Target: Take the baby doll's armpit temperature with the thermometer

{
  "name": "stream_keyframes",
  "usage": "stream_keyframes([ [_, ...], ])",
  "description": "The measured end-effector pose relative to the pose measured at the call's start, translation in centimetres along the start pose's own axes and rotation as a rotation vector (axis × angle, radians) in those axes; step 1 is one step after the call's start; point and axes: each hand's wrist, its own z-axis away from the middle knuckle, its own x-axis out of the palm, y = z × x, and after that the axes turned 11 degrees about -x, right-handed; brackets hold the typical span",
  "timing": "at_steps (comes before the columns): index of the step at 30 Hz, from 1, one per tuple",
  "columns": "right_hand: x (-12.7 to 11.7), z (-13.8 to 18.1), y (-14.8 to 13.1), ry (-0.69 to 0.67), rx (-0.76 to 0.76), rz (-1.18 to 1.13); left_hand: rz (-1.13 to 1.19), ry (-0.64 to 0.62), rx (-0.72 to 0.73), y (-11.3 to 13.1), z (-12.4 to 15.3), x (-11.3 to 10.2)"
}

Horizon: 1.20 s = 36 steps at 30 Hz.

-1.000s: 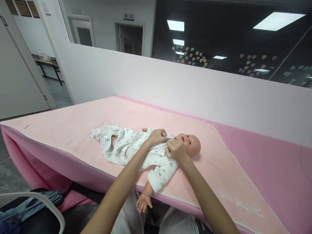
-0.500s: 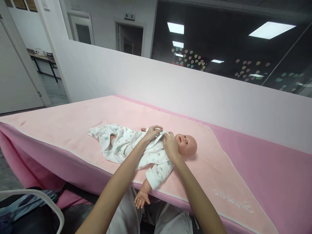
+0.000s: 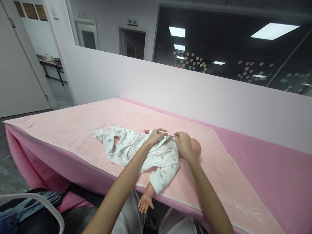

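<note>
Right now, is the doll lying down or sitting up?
Lying down: the doll stretches along the mat, one forearm reaching beyond it.

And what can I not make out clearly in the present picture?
In the head view:
- Bald pink plastic doll: most of its face is hidden behind the bare right hand.
- White lettering on the flat peach cloth: too faint to read.
- Curved white bar: cut off by the left and bottom edges.

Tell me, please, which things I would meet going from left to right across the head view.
White door → leg end of the doll's clothes → left hand → right hand → white lettering.
</note>
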Motion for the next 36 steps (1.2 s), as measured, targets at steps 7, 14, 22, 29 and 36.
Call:
stream_keyframes([
  [7, -7.2, -3.1, 1.7, 0.237, 0.114, -0.243, -0.114, -0.164, 0.15, -0.2, 0.6, 0.3],
  [14, -5.1, -3.7, 2.9, 0.179, 0.176, -0.793, 0.536, 0.016, 0.093, 0.1, 0.0, -0.4],
  [22, -4.5, -4.2, 3.3, 0.094, 0.15, -0.858, 0.697, 0.138, 0.083, -0.2, -0.3, -0.5],
  [29, -4.2, -4.2, 3.8, 0.012, 0.102, -0.857, 0.702, 0.203, 0.125, -0.4, -0.5, -0.7],
  [36, -4.1, -4.0, 3.9, -0.001, 0.053, -0.733, 0.737, 0.205, 0.124, -0.1, -0.2, -0.6],
])
